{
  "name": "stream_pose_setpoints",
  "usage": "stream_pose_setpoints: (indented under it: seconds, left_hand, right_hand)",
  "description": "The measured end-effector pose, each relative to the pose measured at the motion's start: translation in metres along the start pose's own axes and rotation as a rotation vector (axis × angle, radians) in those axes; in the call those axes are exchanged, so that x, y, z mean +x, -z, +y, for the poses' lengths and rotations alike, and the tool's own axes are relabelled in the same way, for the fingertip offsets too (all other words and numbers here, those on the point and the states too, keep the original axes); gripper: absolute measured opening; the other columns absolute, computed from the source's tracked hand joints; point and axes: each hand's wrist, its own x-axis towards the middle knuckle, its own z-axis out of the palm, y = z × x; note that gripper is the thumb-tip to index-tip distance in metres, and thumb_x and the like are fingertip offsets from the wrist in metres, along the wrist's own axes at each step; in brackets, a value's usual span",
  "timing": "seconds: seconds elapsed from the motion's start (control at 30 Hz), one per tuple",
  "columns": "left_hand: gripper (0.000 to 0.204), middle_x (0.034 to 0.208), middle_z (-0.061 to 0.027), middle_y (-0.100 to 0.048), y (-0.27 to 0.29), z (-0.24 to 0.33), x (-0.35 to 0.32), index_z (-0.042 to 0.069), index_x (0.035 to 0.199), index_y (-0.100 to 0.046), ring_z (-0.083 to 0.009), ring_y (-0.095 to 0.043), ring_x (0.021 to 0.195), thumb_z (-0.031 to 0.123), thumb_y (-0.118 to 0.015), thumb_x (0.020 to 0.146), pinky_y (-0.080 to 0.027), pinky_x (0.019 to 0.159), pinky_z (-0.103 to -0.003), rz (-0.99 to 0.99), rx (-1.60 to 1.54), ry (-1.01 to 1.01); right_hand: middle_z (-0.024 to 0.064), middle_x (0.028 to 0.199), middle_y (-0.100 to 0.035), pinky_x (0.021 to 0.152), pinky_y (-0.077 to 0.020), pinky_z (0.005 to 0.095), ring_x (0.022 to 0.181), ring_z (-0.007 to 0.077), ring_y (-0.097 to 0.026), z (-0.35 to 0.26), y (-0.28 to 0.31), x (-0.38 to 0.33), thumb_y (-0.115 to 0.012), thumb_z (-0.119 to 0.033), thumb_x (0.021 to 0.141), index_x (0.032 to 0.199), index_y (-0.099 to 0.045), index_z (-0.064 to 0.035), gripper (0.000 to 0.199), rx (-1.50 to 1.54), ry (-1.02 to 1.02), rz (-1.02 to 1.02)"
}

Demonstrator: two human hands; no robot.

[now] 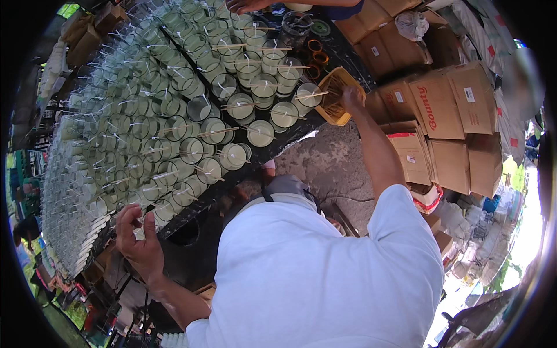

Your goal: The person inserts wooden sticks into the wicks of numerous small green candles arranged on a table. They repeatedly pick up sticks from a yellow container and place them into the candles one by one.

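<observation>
Many clear glass jars [261, 133] of pale wax, candles with white wicks, stand packed on a dark table. Thin wooden sticks [216, 132] lie across the rims of several near ones. At the table's near left edge, my left hand [139, 240] hovers beside the jars, fingers loosely bent and apart, with nothing visible in it. My right hand [351, 100] reaches into a yellow plastic basket [338, 119] of loose sticks [333, 107] at the table's right end. Its fingertips are blurred and partly hidden, so a grip cannot be made out.
Another person's hand [248, 4] is over the jars at the far edge. Amber rings [316, 55] and a clear container [296, 24] sit beyond the basket. Stacked cardboard boxes [447, 104] line the right side. Below the table is a concrete floor [331, 162].
</observation>
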Motion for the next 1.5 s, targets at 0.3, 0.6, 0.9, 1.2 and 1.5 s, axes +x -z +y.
stream_pose_setpoints:
  seconds: [0.3, 0.6, 0.9, 1.2, 1.5]
  left_hand:
    - [0.024, 0.111, -0.0093, -0.072, -0.041, 0.055, 0.012, 0.003, 0.109, -0.068, -0.0165, -0.061, 0.081, 0.006, -0.08, 0.088, -0.052, 0.074, -0.03, -0.014, -0.186, -0.139]
    - [0.033, 0.105, -0.0153, -0.069, -0.067, 0.097, 0.035, -0.001, 0.123, -0.064, -0.0342, -0.067, 0.098, 0.005, -0.07, 0.092, -0.053, 0.087, -0.044, -0.084, -0.062, -0.436]
    - [0.03, 0.098, -0.016, -0.072, 0.009, -0.018, 0.006, 0.002, 0.12, -0.069, -0.0329, -0.071, 0.083, 0.006, -0.074, 0.091, -0.056, 0.071, -0.04, 0.147, -0.372, -0.006]
    - [0.012, 0.085, -0.0034, -0.072, 0.061, -0.154, -0.035, -0.001, 0.109, -0.07, -0.0071, -0.066, 0.072, 0.007, -0.067, 0.102, -0.051, 0.056, -0.022, 0.182, -1.037, 0.412]
    - [0.016, 0.086, -0.0071, -0.074, 0.069, -0.241, -0.023, -0.002, 0.107, -0.07, -0.0119, -0.069, 0.071, 0.012, -0.071, 0.098, -0.055, 0.059, -0.027, 0.0, -0.883, 0.489]
  right_hand:
    - [0.0196, 0.099, -0.074, 0.083, -0.0556, 0.0434, 0.094, 0.0347, -0.073, -0.052, 0.16, -0.02, -0.065, -0.016, 0.098, 0.106, -0.073, -0.0036, 0.017, 0.384, 0.031, 0.214]
    - [0.0061, 0.09, -0.073, 0.074, -0.0532, 0.0276, 0.082, 0.0124, -0.067, -0.328, 0.303, -0.155, -0.076, -0.001, 0.091, 0.103, -0.074, -0.003, 0.012, 1.072, 0.686, -0.187]
    - [0.0022, 0.092, -0.074, 0.075, -0.0529, 0.0288, 0.083, 0.0096, -0.065, -0.509, 0.247, -0.23, -0.072, -0.006, 0.098, 0.109, -0.074, -0.0006, 0.012, 1.677, 0.494, -0.878]
    - [0.0142, 0.085, -0.072, 0.065, -0.0517, 0.0369, 0.072, 0.0277, -0.069, -0.622, 0.236, -0.278, -0.075, -0.002, 0.088, 0.099, -0.076, -0.0015, 0.011, 0.899, 1.088, -0.597]
    - [0.0025, 0.078, -0.068, 0.063, -0.0464, 0.0289, 0.072, 0.0056, -0.054, -0.682, 0.202, -0.283, -0.07, -0.021, 0.099, 0.106, -0.075, 0.0047, 0.027, 0.816, 0.571, -1.064]
